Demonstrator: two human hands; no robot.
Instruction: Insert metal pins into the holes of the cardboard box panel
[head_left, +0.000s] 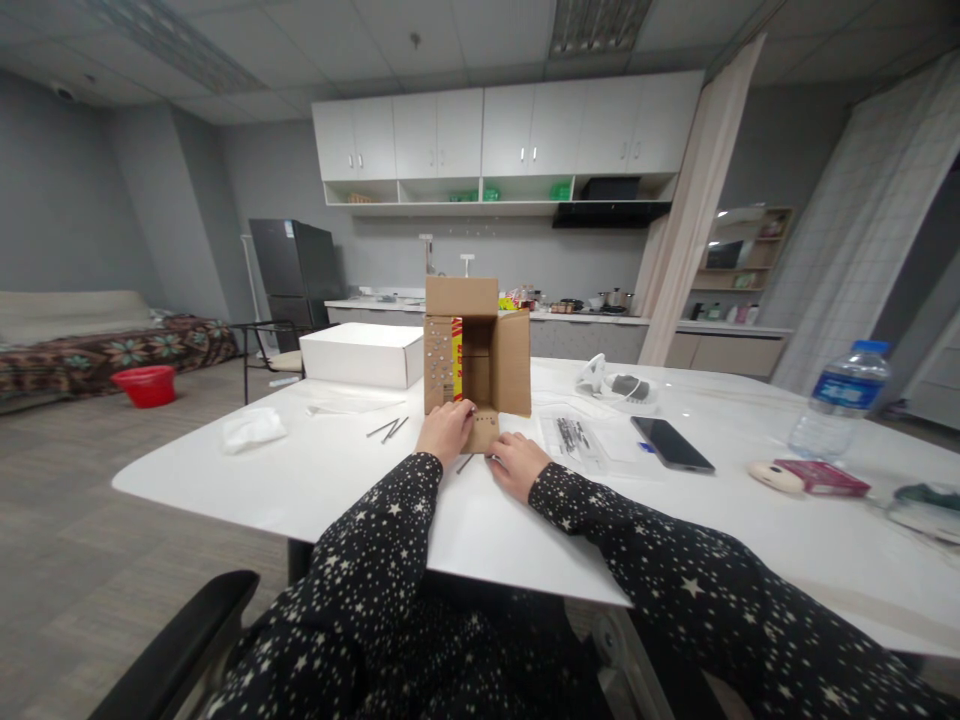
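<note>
On a white table [360, 480], a small brown cardboard box [478, 350] lies on its side, open toward the person, a red-and-yellow label on its inner left flap too small to read. Left hand [447, 430] grips the box's bottom flap; right hand [517, 463] rests flat just beside it, fingers loosely curled, holding nothing.

Both arms in starred sleeves reach forward over the table's near edge. The left hand [447, 430] is curled, knuckles up, fingers bent forward. The right hand [517, 464] lies palm-down, fingers loosely bent.
</note>
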